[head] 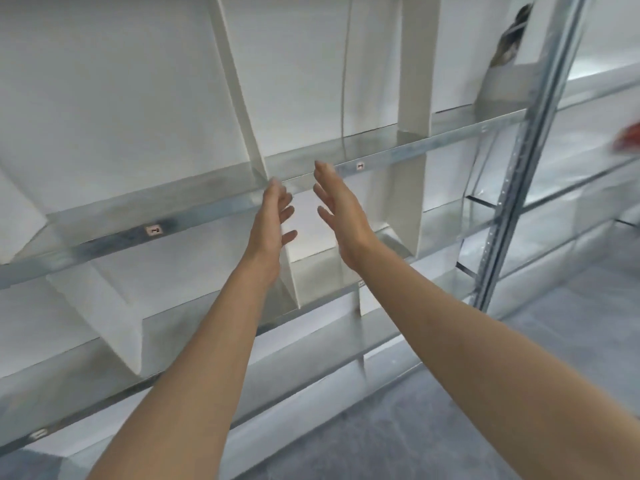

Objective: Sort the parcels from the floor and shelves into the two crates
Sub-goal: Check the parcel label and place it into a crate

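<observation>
White parcel, the likeliest target, sat on the metal shelving straight ahead of both hands. It showed in the gap between them, just below the front rail at fingertip height. Its long axis could not be told, since the hands and the rail hid part of it. Left hand and right hand were equally near, arms stretched forward and up, palms facing each other. Each grip was apart, fingers straight and spread, holding nothing. One taller white parcel stood upright on the tier above. Judging by the pose, a two-sided clasp seemed the coming move. No crate was in view.
</observation>
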The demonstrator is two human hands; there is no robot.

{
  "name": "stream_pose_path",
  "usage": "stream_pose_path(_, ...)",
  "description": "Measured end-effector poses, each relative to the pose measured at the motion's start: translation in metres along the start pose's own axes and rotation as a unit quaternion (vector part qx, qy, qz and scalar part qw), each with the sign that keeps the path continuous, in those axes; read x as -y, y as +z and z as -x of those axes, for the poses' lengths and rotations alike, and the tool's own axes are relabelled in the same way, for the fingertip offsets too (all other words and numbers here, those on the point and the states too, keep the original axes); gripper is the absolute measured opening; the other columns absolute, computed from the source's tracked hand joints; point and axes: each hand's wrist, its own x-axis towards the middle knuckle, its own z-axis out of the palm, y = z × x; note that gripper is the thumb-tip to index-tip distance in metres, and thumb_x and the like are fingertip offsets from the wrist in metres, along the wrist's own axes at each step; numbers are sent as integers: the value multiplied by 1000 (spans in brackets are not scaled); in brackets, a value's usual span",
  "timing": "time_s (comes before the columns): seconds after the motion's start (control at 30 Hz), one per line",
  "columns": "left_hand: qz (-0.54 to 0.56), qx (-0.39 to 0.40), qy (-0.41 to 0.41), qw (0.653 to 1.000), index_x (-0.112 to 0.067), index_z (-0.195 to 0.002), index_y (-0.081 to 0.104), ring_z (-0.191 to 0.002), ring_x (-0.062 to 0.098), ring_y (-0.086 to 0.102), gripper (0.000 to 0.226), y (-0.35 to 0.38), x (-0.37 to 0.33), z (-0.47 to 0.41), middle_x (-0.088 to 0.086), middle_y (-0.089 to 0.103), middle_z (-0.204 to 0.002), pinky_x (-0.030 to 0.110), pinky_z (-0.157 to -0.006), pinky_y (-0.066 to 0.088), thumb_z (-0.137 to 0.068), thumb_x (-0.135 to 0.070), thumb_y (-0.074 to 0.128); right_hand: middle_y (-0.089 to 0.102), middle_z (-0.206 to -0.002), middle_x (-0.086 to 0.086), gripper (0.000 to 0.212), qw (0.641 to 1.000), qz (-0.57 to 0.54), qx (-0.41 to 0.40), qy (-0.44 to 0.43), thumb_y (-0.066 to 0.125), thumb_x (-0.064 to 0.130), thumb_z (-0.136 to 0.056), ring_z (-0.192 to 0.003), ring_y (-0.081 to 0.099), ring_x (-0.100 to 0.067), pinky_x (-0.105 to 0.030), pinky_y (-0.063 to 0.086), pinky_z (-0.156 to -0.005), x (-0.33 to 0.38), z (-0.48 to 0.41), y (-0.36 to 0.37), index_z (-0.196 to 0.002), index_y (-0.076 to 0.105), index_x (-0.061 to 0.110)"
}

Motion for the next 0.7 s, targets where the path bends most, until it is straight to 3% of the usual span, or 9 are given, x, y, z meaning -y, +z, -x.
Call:
stream_pose_path(0.3, 13, 162, -45, 986, -24, -152, 45, -129, 5, 53, 65, 134, 38, -39, -10, 54, -148, 44, -110, 44, -102, -65, 33, 36, -168, 10, 62, 988, 40, -148, 4, 37, 60, -108, -150, 39, -5, -43, 28, -128, -7, 1, -131, -163, 36, 31)
stream_pose_path(0.43, 15, 221, -63, 973, -24, -148, 48, -127, 7, 55, 63, 187, 59, -70, -8, 56, -147, 43, -107, 45, -103, -64, 33, 37, -164, 17, 57, 976, 45, -211, 8, 36, 57, -110, -150, 38, -6, -42, 27, -128, -16, -11, -180, -161, 38, 33)
stream_pose_path(0.7, -12, 322, -92, 942, -29, -146, 49, -126, 6, 55, 59, 267, 107, -132, -12, 55, -144, 45, -110, 44, -102, -65, 33, 30, -171, 9, 62, 944, 58, -325, 21, 30, 59, -109, -153, 35, -10, -44, 24, -129, -50, -37, -253, -163, 33, 30)
